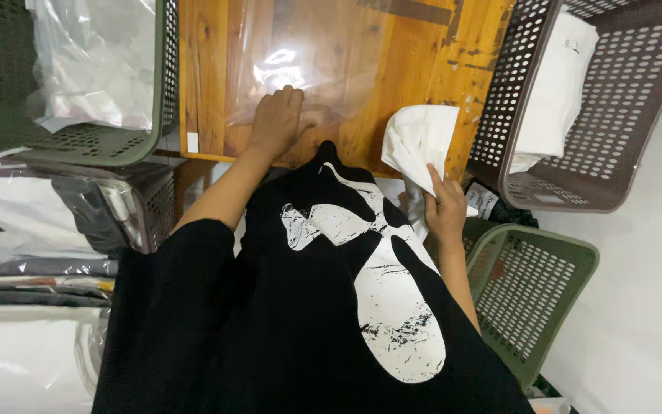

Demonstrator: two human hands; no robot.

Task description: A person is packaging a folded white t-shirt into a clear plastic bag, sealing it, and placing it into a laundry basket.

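On the wooden table (415,69), the left hand (276,121) lies with fingers curled together on a clear plastic bag (300,69), which looks flat and empty so far. Right hand (444,211) has its fingers clamped on a folded white cloth (419,138) at the table's near right edge, so I'd say nothing's gone into the bag yet. Bag is glossy and crinkly, cloth soft and matte. Far right, a brown perforated basket (622,115) holds more white cloth; a green basket (534,291) sits nearer.
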